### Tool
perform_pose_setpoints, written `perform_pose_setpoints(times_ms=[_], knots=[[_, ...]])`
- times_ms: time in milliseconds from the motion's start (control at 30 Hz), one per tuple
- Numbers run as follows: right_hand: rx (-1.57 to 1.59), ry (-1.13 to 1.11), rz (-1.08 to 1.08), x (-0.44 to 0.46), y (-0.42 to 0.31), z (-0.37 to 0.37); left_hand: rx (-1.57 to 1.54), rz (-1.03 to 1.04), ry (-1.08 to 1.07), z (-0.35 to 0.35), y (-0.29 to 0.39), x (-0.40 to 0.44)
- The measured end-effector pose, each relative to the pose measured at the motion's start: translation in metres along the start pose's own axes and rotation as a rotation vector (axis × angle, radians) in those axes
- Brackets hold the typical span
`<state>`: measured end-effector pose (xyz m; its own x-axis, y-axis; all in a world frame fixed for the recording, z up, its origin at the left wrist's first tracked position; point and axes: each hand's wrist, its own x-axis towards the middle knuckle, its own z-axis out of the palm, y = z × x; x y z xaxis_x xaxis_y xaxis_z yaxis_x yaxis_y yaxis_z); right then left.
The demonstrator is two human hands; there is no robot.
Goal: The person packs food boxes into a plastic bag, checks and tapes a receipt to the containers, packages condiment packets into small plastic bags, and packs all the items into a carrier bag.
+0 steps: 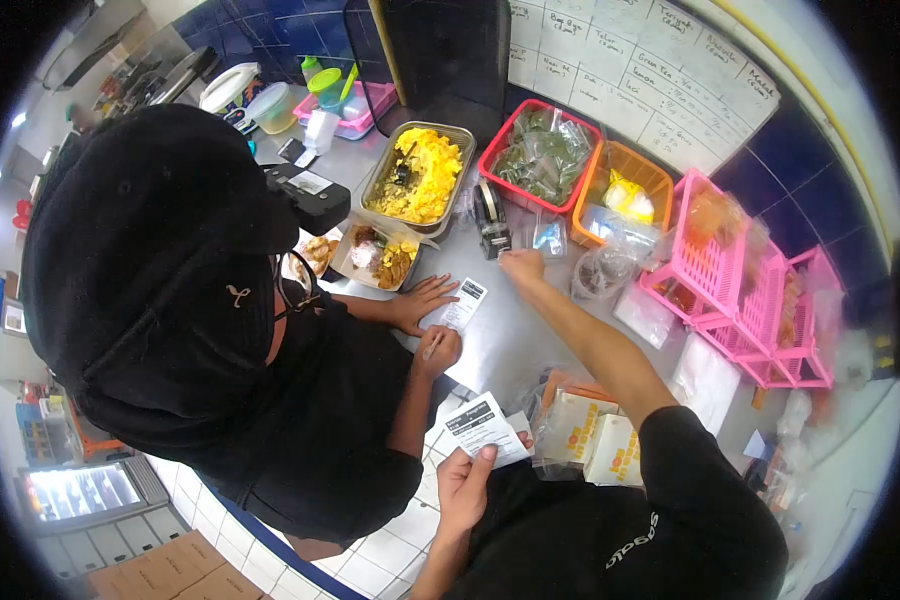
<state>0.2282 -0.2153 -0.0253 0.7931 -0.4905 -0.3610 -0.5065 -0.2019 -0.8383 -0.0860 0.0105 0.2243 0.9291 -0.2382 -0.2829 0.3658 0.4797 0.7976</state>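
Observation:
My left hand [467,482] is closed on printed receipts [483,430], thumb on top, near the counter's front edge. My right hand [521,268] reaches over the counter with fingers closed at the end of a black tape dispenser [492,222]; what the fingertips hold is too small to tell. Beside me on the left, a co-worker in black rests one hand [422,303] by another receipt [464,306] on the counter. The co-worker's other hand [440,350] is closed on a pen-like item. A paper box with food [375,256] lies just behind those hands.
Behind stand a metal tray of yellow food [416,175], a red basket of green packets [540,155] and an orange basket [625,190]. Pink baskets [740,290] stand at the right. Printed boxes [590,440] lie near my right arm; the co-worker's head [160,250] fills the left.

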Motion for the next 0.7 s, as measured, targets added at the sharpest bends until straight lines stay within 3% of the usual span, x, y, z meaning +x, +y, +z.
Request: perform_pose_setpoints(times_ms=[33, 167, 267, 333, 433, 467, 533, 633, 700], knots=[[-0.173, 0.074, -0.019, 0.000, 0.002, 0.008, 0.007, -0.002, -0.004, 0.000, 0.000, -0.002], [-0.373, 0.176, 0.054, 0.021, 0.014, 0.031, 0.004, 0.008, 0.003, -0.001, -0.001, -0.011], [-0.540, 0.060, -0.151, 0.013, 0.014, 0.028, -0.021, 0.034, 0.041, -0.003, -0.002, -0.015], [-0.397, 0.176, -0.427, -0.026, -0.030, -0.009, -0.023, 0.024, 0.068, -0.008, -0.004, -0.018], [-0.190, 0.059, -0.482, 0.008, -0.035, -0.021, -0.020, 0.012, 0.088, -0.008, -0.007, -0.016], [-0.186, 0.055, -0.481, 0.017, -0.040, -0.021, -0.020, 0.006, 0.082, -0.006, -0.005, -0.014], [0.174, -0.270, -0.104, 0.019, -0.048, -0.021, -0.017, -0.010, 0.093, -0.006, -0.006, -0.015], [0.157, -0.170, -0.166, 0.025, -0.037, -0.013, -0.009, -0.028, 0.082, -0.009, -0.010, -0.007], [0.224, -0.230, -0.243, 0.021, -0.008, -0.008, -0.062, -0.069, 0.151, -0.003, -0.006, -0.001]])
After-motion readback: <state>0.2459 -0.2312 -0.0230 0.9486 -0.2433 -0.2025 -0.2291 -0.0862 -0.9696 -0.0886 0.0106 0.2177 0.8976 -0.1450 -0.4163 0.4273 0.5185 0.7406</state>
